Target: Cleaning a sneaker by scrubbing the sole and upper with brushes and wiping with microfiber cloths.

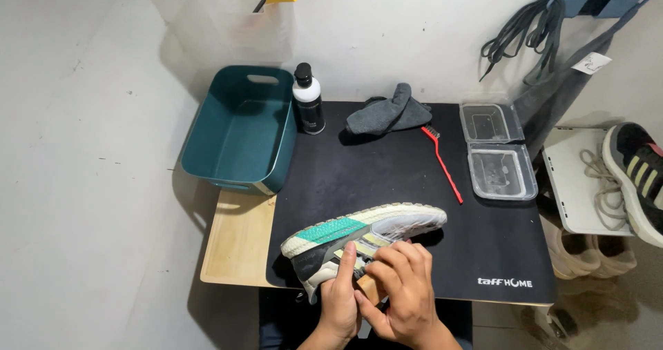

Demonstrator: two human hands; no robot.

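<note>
One shoe [359, 236], one bottle [308, 99], two brushes [442, 160].

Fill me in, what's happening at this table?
A person holds a sneaker on its side over a black mat. The left hand steadies it; the right hand presses a wooden-backed object against its side. A teal tub, bottle, grey cloth, red brush and open clear container sit behind.

Two bare hands [376, 288], no rings, sleeveless wrists

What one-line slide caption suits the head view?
Both hands, left hand and right hand, grip a sneaker on its side over a black mat.
</note>
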